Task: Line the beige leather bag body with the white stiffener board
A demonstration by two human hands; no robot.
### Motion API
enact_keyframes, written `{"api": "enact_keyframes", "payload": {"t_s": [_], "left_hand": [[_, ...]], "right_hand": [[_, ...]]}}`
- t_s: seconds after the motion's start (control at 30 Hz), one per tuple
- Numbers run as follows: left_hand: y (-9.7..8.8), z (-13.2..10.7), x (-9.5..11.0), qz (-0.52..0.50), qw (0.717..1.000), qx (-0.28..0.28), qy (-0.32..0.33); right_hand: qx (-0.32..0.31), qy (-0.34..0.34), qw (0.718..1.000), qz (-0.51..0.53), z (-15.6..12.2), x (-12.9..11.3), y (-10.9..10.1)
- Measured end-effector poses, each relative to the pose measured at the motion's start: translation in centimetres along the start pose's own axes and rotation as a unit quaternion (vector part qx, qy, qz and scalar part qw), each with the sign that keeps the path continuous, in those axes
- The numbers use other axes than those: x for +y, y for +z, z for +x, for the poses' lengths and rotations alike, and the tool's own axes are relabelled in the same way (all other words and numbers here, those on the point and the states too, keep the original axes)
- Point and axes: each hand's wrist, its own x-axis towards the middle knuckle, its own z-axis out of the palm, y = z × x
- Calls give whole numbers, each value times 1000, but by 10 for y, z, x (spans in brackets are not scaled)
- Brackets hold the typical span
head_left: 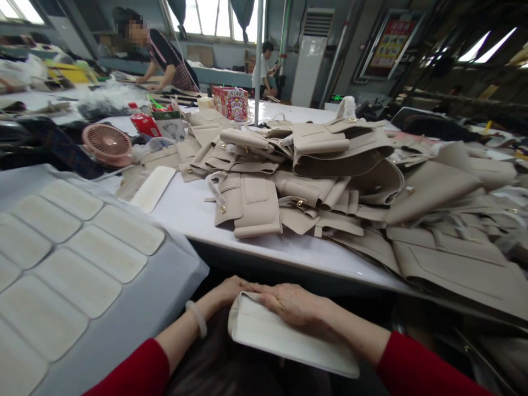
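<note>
Over my lap I hold a beige bag, its long pale bottom panel with rounded corners turned up toward me. My right hand grips the bag's far side, thumb pressed near the left end of the panel. At the far left corner, my left hand holds the bag too, its fingers meeting those of the right; some of them are hidden behind the bag. On the table ahead lies a heap of beige handbags, several with gold fittings and wrapped handles.
To the left, pale rounded panels lie in rows on a grey-white sheet. One loose panel rests on the white table. Beyond are a pink fan, a red bottle and a patterned box. Two people are farther back.
</note>
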Motion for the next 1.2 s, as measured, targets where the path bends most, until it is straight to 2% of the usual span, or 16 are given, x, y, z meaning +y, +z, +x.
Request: {"api": "enact_keyframes", "payload": {"t_s": [0.1, 0.17, 0.4, 0.5, 0.67, 0.87, 0.93, 0.97, 1.0, 1.03, 1.07, 1.1, 1.13, 1.17, 1.2], "left_hand": [[-27, -3, 15, -88, 995, -50, 16], [-38, -9, 24, -111, 989, -88, 37], [-53, -11, 40, -110, 972, -201, 60], [-57, -8, 41, -75, 969, -225, 76], [-51, -7, 49, 22, 976, -196, 95], [-40, -4, 68, 100, 978, -150, 107], [-36, -9, 73, 111, 979, -95, 141], [-34, -13, 75, 113, 979, -54, 161], [-30, -19, 78, 112, 977, -13, 180], [-25, -25, 80, 104, 975, 21, 196], [-19, -32, 84, 90, 973, 44, 209], [-13, -39, 88, 72, 971, 55, 220], [-5, -46, 94, 56, 970, 57, 229], [4, -52, 100, 43, 969, 52, 236], [13, -57, 107, 34, 969, 46, 240]], "right_hand": [[-31, 29, 999, -5, -20, 7, -8], [-48, 45, 998, 3, -33, 13, -13], [-102, 106, 988, 37, -83, 41, -31], [-111, 116, 984, 73, -99, 52, -38], [-92, 113, 987, 69, -96, 52, -33], [-26, 102, 994, 0, -52, 25, -11], [4, 86, 996, -2, -47, 23, -10], [47, 78, 996, 7, -51, 25, -10], [115, 74, 990, 32, -58, 30, -8], [214, 77, 971, 74, -69, 37, -4], [337, 89, 928, 134, -82, 45, 5], [462, 111, 854, 211, -97, 55, 18], [571, 142, 752, 297, -111, 64, 36], [648, 179, 636, 379, -122, 72, 58], [676, 217, 527, 467, -130, 78, 84]]}}
